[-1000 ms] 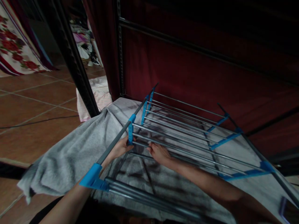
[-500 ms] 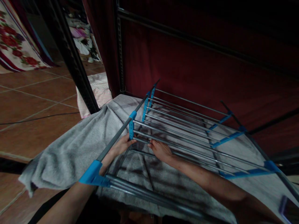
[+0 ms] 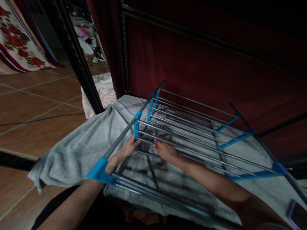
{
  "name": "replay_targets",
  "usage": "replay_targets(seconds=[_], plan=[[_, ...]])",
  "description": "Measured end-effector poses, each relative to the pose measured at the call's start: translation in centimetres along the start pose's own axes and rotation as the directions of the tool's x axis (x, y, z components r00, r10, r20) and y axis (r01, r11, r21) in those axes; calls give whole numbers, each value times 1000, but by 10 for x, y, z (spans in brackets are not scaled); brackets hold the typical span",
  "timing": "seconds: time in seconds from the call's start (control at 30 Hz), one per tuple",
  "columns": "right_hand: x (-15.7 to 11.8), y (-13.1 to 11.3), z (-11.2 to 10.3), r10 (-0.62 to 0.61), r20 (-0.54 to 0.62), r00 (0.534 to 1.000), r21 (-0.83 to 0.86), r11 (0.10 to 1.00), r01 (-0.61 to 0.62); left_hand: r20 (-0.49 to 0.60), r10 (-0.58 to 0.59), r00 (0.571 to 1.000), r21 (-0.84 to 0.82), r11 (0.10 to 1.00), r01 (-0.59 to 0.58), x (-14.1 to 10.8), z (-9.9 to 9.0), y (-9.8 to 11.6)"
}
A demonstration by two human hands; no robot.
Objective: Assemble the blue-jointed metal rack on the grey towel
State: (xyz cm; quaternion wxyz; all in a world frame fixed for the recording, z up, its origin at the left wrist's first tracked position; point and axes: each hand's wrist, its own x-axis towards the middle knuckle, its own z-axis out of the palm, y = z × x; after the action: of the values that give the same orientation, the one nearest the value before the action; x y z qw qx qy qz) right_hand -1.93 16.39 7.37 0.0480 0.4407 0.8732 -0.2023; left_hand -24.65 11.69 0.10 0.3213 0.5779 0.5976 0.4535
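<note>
A metal rack with thin rods (image 3: 192, 148) and blue plastic brackets lies over a grey blanket. My left hand (image 3: 130, 145) is closed around the lower end of a blue slotted bracket (image 3: 136, 129) on the rack's left side. Close to its right, my right hand (image 3: 165, 150) has its fingers wrapped on the lowest rod beside that bracket. A larger blue corner piece (image 3: 100, 172) sits above my left forearm, joined to a grey side tube (image 3: 121, 136).
The grey blanket (image 3: 79, 150) hangs over the left edge. A black upright post (image 3: 79, 70) stands at the left, and a dark red curtain (image 3: 192, 67) hangs behind the rack. A dark flat object (image 3: 297, 214) lies at the lower right.
The whole view has shifted slightly, with the rack appearing a little further right. Both hands keep their places on the rack.
</note>
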Motion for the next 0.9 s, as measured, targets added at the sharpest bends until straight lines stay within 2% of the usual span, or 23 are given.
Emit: replay_targets(seconds=[0.17,0.3,0.43,0.6,0.77,0.9], plan=[[4,4,0,2,24,1000,79,997,-4,-24,34,999,-12,999,-35,1,6,-4],[9,9,3,14,35,999,227,974,-22,-86,50,995,-10,999,-51,1,10,-8],[17,16,8,-9,32,999,406,914,-5,-112,70,991,-5,997,-71,1,12,-10],[28,21,14,-104,31,994,581,811,67,-121,79,990,-13,997,-81,2,14,-11],[35,20,16,-115,47,992,579,812,66,-120,97,988,-22,995,-100,1,15,-8],[28,18,11,-91,38,995,520,852,58,-98,125,987,-38,991,-129,1,15,-7]])
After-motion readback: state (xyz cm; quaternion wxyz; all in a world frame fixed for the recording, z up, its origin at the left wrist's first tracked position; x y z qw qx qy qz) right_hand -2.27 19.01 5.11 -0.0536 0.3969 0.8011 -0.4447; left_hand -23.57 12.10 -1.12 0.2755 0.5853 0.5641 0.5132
